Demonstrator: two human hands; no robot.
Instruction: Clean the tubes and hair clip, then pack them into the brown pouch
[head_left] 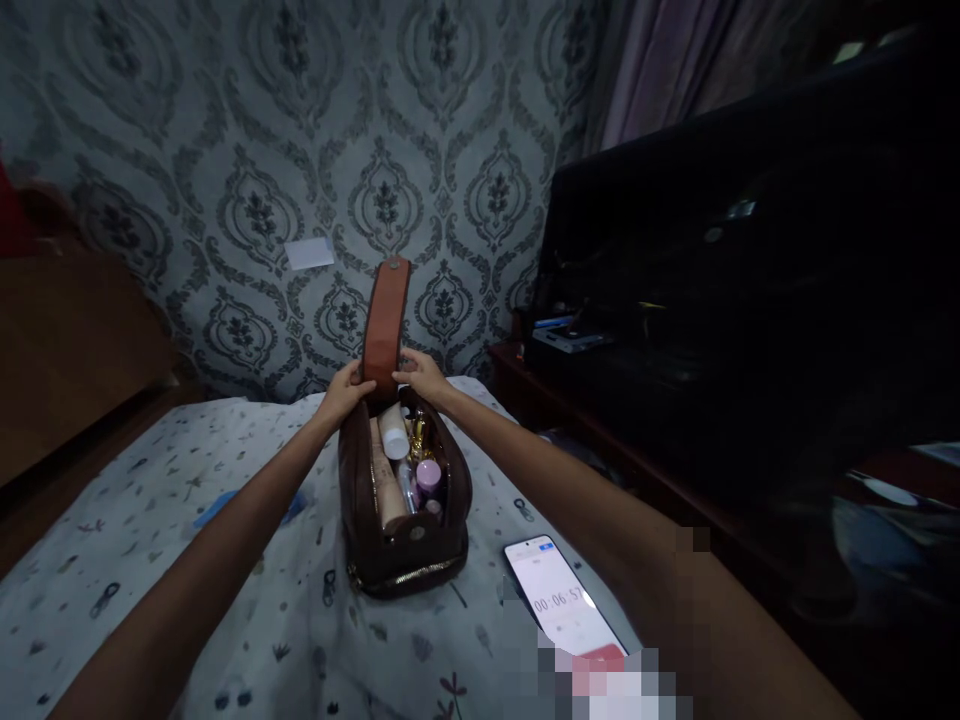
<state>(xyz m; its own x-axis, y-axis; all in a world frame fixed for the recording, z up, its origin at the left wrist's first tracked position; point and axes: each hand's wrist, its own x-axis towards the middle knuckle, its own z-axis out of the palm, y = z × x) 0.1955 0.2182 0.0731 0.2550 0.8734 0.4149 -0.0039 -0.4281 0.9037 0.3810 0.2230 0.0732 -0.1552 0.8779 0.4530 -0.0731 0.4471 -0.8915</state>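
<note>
A dark brown toiletry bag (405,562) lies unzipped on the bed, its opening facing up. From its far end a lighter brown strap (386,325) with a snap stands upright. My left hand (346,392) is closed on the bag's far left edge, thumb at the strap's base. On the other side, my right hand (424,380) pinches the far right edge beside the strap; some fingertips are hidden. Inside the bag are a white-capped tube (394,436), a lilac-lidded container (428,474), a gold-coloured item (418,438) and a long beige item (388,495).
A phone (559,597) showing a timer lies near my right forearm on the patterned bedsheet (277,620). Something blue (217,508) lies partly under my left forearm. Patterned wallpaper (262,200) rises behind the bed, and a large dark screen (712,330) stands at right.
</note>
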